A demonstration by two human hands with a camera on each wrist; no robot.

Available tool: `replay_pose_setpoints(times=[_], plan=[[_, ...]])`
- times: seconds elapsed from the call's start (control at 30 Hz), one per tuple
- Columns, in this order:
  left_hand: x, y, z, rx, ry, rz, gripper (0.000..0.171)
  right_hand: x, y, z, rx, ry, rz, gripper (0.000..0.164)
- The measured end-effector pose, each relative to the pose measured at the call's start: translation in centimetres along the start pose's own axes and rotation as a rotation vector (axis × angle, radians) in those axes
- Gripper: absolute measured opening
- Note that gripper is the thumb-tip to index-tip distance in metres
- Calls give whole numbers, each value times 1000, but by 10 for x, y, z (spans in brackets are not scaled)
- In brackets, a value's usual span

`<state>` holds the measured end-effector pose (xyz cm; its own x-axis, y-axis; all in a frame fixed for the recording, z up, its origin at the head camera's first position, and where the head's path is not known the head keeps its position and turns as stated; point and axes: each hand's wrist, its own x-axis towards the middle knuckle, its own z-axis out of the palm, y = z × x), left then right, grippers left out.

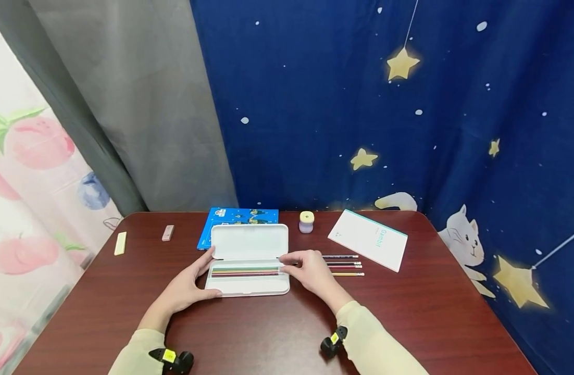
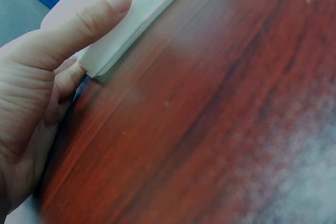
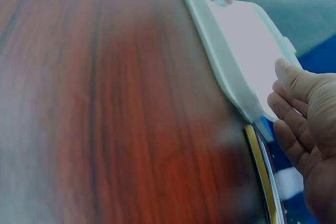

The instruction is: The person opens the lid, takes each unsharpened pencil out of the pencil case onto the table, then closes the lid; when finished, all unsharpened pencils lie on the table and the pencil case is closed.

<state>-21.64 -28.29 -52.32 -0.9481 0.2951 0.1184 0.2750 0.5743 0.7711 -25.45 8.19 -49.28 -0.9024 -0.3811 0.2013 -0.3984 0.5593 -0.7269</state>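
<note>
Your left hand (image 1: 186,287) grips the left end of the white case (image 1: 249,287), which lies on the table (image 1: 254,338) with its lid (image 1: 249,242) raised, while your right hand (image 1: 312,271) is at its right end, fingers parted and, as far as shows, holding nothing. Judging by the layout, the work looks partway done: a row of pencils (image 1: 245,271) already lies inside the case, while four loose pencils (image 1: 348,266) are outside, just to its right, partly behind your right hand.

Between my left hand (image 1: 187,285) and my right hand (image 1: 311,271) lies the case (image 1: 249,288), with pencils (image 1: 245,272) in it. Behind it lies a book (image 1: 240,215), and farther right a notepad (image 1: 367,240).
</note>
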Motion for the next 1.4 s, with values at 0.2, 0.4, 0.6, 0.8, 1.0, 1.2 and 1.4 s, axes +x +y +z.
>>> replay_pose_setpoints(times=[0.2, 0.4, 0.6, 0.8, 1.0, 1.2, 1.4], plan=[[2, 2, -1, 10, 5, -6, 118, 9, -6, 15, -168, -51, -80, 25], [3, 3, 0, 19, 2, -15, 119, 15, -10, 22, -291, -62, -92, 27], [3, 3, 0, 8, 3, -13, 119, 21, -17, 24, -363, -106, -104, 24], [3, 2, 1, 5, 1, -11, 120, 25, -21, 24, -343, -177, -83, 26], [2, 1, 1, 17, 0, -14, 118, 24, -18, 26, -352, -167, -117, 23], [1, 1, 1, 7, -1, -11, 118, 15, -12, 21, -203, -75, -112, 17], [1, 0, 1, 15, 5, -13, 119, 6, -8, 4, -35, -6, -32, 18]])
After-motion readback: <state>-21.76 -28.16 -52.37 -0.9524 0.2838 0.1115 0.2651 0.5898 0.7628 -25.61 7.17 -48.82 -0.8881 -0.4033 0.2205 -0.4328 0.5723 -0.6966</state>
